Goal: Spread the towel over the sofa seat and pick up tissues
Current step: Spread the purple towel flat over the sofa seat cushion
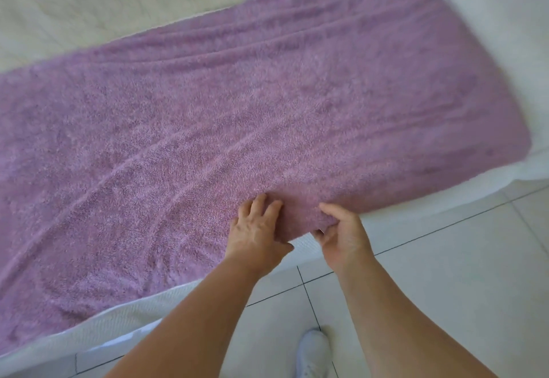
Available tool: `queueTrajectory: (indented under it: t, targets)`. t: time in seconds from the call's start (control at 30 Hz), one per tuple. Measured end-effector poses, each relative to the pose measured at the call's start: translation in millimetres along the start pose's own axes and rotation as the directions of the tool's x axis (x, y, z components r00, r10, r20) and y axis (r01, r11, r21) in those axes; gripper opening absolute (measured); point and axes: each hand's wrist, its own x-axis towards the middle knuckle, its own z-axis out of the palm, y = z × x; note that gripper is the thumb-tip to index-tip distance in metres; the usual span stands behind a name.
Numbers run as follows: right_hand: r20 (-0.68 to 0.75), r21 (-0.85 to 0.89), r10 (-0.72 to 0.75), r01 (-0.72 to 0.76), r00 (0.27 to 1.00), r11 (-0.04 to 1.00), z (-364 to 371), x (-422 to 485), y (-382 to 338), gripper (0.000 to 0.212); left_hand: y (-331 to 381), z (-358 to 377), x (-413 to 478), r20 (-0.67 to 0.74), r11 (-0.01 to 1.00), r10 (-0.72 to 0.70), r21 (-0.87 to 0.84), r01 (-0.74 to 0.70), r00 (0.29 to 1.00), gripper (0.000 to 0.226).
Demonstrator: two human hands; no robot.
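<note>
Right hand (344, 236) grip pinches the towel (237, 116) front edge, lower centre of frame, thumb on top, fingers under. Left hand (257, 227) just beside it, flat on the towel, fingers spread. Purple towel lies across the white sofa seat (124, 315), creased diagonally. White shoe (313, 354) on the tiled floor (445, 273), bottom right.
</note>
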Motion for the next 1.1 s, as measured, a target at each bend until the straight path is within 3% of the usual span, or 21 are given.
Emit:
queueTrajectory:
  t: [0.1,0.2,0.3,0.37,0.43,0.5,0.57,0.6,0.63,0.67,0.77,0.83,0.93,1.1]
  targets:
    - [-0.021,-0.019,0.026,-0.026,0.999,0.999,-17.5,2.0,-8.7,0.016,1.1,-0.8,2.7,0.010,1.000,-0.013,0.024,0.013,1.000,0.095]
    - [-0.324,-0.225,0.008,-0.086,0.946,0.971,-47.6,5.8,-9.9,0.016,4.5,3.0,-1.3,0.010,0.989,0.039,0.143,-0.040,0.999,0.098]
    - [-0.485,-0.395,-0.166,-0.046,0.859,0.918,-72.9,7.2,-9.5,0.021,8.4,12.1,-7.4,0.045,0.968,0.124,0.213,-0.131,0.991,0.075]
    - [-0.388,-0.593,-0.356,0.066,0.850,0.802,-67.3,1.6,-9.9,0.015,11.0,11.5,-4.5,-0.047,0.979,0.169,0.120,-0.162,0.985,0.048]
    - [-0.140,-0.809,-0.504,0.195,0.853,0.554,-44.9,-3.4,-10.3,0.010,12.7,5.2,5.3,-0.216,0.984,0.176,0.044,-0.170,0.960,0.035]
    - [0.222,-0.902,-0.580,0.391,0.784,0.182,-16.2,-5.1,-11.1,0.008,10.2,-2.3,20.2,-0.312,0.993,0.117,0.047,-0.108,0.943,0.029]
    - [0.562,-0.812,-0.514,0.552,0.649,-0.190,11.1,-2.6,-10.7,0.017,4.6,-10.8,31.7,-0.287,1.000,0.013,0.020,-0.007,0.958,0.034]
    - [0.663,-0.746,-0.441,0.576,0.605,-0.333,21.8,2.5,-9.8,0.024,-0.4,-14.9,37.8,-0.245,0.999,-0.035,-0.002,0.036,0.969,0.038]
    - [0.710,-0.701,-0.361,0.560,0.605,-0.441,27.0,7.3,-7.4,0.031,-4.0,-16.9,40.4,-0.195,0.998,-0.067,0.001,0.068,0.978,0.043]
    - [0.701,-0.684,-0.269,0.516,0.660,-0.515,35.0,13.7,-5.3,0.036,-9.8,-20.1,44.7,-0.141,0.995,-0.096,0.011,0.098,0.985,0.048]
    - [0.532,-0.705,-0.085,0.385,0.842,-0.596,58.8,35.1,-12.6,0.057,-26.6,-32.1,59.5,-0.022,0.990,-0.133,0.052,0.134,0.991,0.057]
    - [0.438,-0.731,-0.087,0.298,0.895,-0.614,78.9,56.5,-29.0,0.063,-40.8,-44.5,78.4,0.010,0.987,-0.152,0.062,0.151,0.988,0.061]
    - [0.345,-0.762,-0.114,0.208,0.932,-0.613,101.6,79.3,-55.5,0.066,-52.7,-62.7,106.4,0.043,0.976,-0.207,0.082,0.204,0.977,0.066]
    - [0.372,-0.728,-0.126,0.205,0.920,-0.654,118.4,103.0,-73.4,0.073,-39.1,-76.6,147.3,0.093,0.972,-0.223,0.100,0.214,0.970,0.071]
